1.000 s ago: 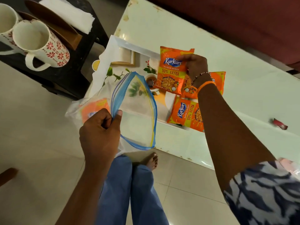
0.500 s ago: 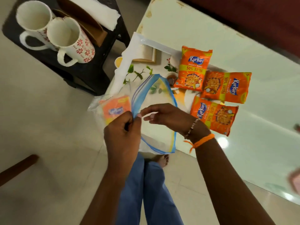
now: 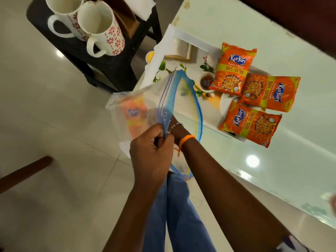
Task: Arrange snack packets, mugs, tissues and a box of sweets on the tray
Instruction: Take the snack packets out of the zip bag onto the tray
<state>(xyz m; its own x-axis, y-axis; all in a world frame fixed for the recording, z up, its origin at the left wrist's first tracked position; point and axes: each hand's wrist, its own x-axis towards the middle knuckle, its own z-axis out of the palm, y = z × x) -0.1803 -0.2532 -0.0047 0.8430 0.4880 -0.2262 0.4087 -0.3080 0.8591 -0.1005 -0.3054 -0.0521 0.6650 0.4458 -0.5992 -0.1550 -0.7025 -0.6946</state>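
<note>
Three orange snack packets (image 3: 234, 69) lie on the white tray (image 3: 183, 34) at the right of centre in the frame: one upright at the top, one (image 3: 271, 93) turned sideways just to its right and below, overlapping its lower corner, and one (image 3: 251, 123) below them hanging over the tray's near edge. The tray sits on a pale glass-topped table (image 3: 272, 170) that runs along the right side.

At centre we hold a clear zip-top bag (image 3: 145, 99) with a blue seal strip, its mouth gaping. Our left hand (image 3: 151, 151) is closed in a pinch on the bag's rim. Our right hand is plunged through the opening, only the wrist (image 3: 179, 132) with a bead bracelet and an orange thread showing, so we cannot tell whether those fingers are open or closed. A fourth orange packet (image 3: 135, 115) shows blurred through the plastic at the bag's left side.

At upper left, two white mugs (image 3: 102, 28) with red flower patterns stand touching each other on a dark stool (image 3: 116, 68), handles toward the lower left. Behind them lies a brown box (image 3: 127, 20) and white tissues (image 3: 141, 6) at the top edge.

Blue trouser legs (image 3: 174, 206) fill the lower centre above a pale tiled floor (image 3: 54, 124).
</note>
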